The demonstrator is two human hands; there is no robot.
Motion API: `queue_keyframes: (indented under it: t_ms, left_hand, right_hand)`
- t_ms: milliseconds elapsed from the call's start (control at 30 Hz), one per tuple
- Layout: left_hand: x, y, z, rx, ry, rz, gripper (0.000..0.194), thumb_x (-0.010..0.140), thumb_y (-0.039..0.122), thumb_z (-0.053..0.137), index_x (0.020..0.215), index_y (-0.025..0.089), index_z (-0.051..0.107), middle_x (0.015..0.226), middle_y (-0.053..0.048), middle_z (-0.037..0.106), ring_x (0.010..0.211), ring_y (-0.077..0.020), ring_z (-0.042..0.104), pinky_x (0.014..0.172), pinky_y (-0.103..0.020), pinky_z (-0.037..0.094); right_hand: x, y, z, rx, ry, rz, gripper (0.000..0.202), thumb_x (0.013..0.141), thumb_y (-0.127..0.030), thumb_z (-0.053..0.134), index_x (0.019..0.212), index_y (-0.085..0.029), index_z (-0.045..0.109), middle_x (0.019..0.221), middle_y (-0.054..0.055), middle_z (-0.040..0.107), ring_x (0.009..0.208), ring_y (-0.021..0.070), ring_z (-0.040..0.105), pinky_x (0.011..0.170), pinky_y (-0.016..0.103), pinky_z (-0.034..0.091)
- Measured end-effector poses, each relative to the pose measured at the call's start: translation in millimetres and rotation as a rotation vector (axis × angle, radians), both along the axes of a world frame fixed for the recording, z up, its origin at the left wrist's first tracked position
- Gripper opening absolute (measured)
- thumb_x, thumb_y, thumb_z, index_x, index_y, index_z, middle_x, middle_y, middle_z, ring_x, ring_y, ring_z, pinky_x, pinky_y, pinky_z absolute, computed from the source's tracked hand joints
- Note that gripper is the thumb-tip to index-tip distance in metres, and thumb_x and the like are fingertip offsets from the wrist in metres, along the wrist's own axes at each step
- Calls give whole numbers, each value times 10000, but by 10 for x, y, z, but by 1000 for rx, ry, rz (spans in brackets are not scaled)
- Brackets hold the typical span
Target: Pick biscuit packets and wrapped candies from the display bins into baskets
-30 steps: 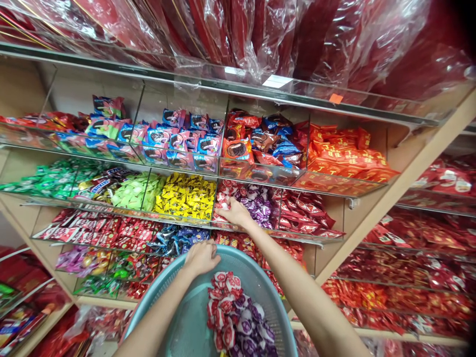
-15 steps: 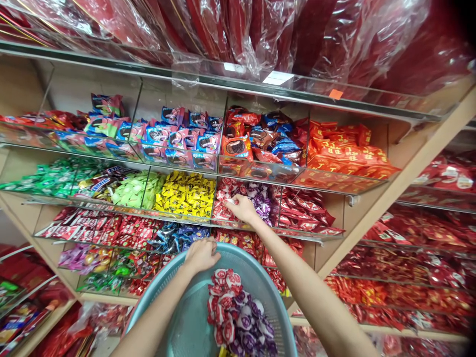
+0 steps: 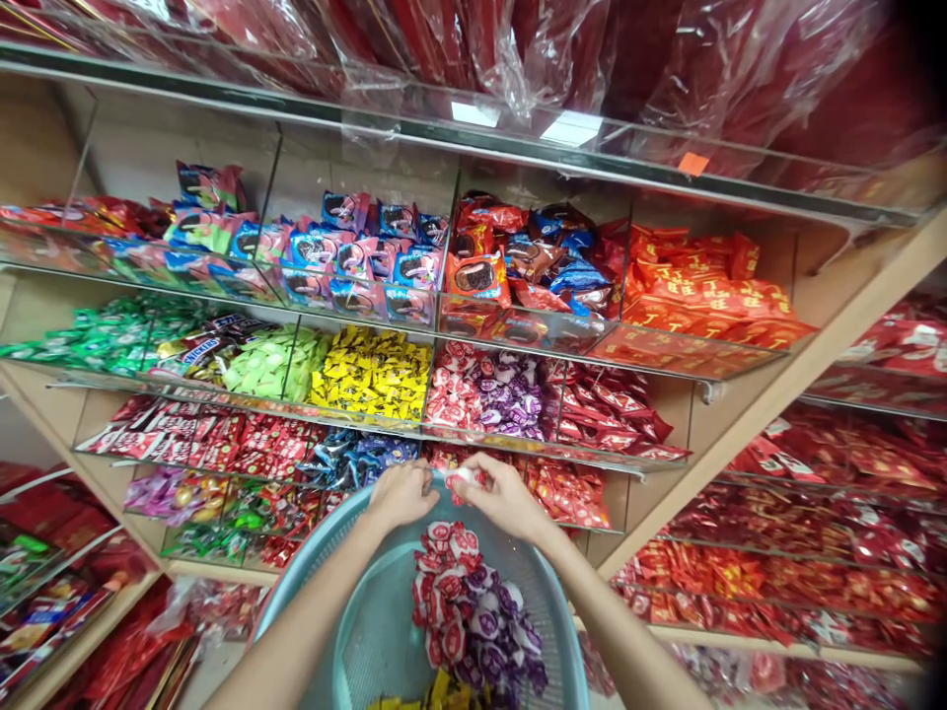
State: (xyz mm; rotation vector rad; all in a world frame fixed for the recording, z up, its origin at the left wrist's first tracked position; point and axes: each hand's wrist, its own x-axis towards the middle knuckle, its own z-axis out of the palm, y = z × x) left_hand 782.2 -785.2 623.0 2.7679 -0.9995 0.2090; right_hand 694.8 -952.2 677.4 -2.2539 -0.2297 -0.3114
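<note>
My left hand (image 3: pixel 400 493) is closed over the far rim of a teal plastic basket (image 3: pixel 355 528). Just to its right, my right hand (image 3: pixel 499 493) pinches a red-and-white wrapped candy (image 3: pixel 465 481) above that same rim. Inside the basket lie a heap of red-and-white candies (image 3: pixel 444 592), purple-and-white candies (image 3: pixel 495 631) beside them, and some yellow-wrapped candies (image 3: pixel 444 693) at the near edge. Straight ahead, a shelf compartment holds more red-and-white candies (image 3: pixel 453 388) on its left and purple-and-white ones (image 3: pixel 512 394) on its right.
Clear-fronted shelves carry yellow packets (image 3: pixel 370 380), green packets (image 3: pixel 277 367), blue-and-pink cookie packs (image 3: pixel 347 256) and orange packets (image 3: pixel 702 281). A wooden upright (image 3: pixel 747 434) slants down on the right. Plastic-wrapped red goods (image 3: pixel 444 44) sit on top.
My right hand has come back from the candy compartment to the basket's far rim, bringing a red-and-white candy. My left hand stays on the rim. The view has shifted slightly.
</note>
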Motion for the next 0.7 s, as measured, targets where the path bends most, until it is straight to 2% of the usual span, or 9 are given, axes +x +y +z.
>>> queue_keyframes:
  t_ms: [100, 200, 333, 567, 700]
  left_hand:
    - [-12, -2, 19, 5, 23, 21, 189, 748, 312, 447, 623, 209, 545, 837, -27, 616, 748, -173, 585, 645, -276, 385]
    - [-18, -5, 30, 5, 52, 40, 184, 743, 309, 452, 617, 209, 542, 844, -25, 616, 759, -171, 582, 668, -275, 389]
    - [-17, -7, 31, 4, 62, 35, 191, 749, 314, 447, 617, 209, 536, 852, -22, 614, 748, -174, 580, 663, -281, 389]
    - [2, 2, -3, 4, 35, 12, 179, 751, 302, 446, 617, 212, 524, 817, -14, 602, 744, -172, 576, 661, -279, 377]
    - [3, 4, -7, -2, 44, 13, 177, 753, 305, 453, 620, 209, 519, 822, -15, 603, 749, -168, 574, 668, -274, 373]
  right_hand:
    - [-52, -91, -334, -114, 67, -104, 252, 775, -451, 516, 825, -212, 579, 654, -42, 577, 527, 101, 445, 529, 220, 319]
    - [-77, -128, -545, -242, 126, -206, 252, 778, -460, 496, 833, -228, 579, 646, -32, 582, 572, 128, 507, 534, 227, 313]
    - [-42, -40, -673, -373, 152, -228, 253, 788, -454, 472, 869, -239, 579, 732, -3, 628, 694, 172, 583, 585, 245, 348]
    - [29, 138, -857, -634, 121, -244, 245, 814, -411, 441, 920, -225, 562, 910, 55, 643, 806, 229, 625, 629, 293, 403]
    - [-17, 136, -940, -669, 149, -256, 262, 835, -410, 422, 954, -216, 552, 948, 70, 639, 821, 239, 633, 636, 306, 418]
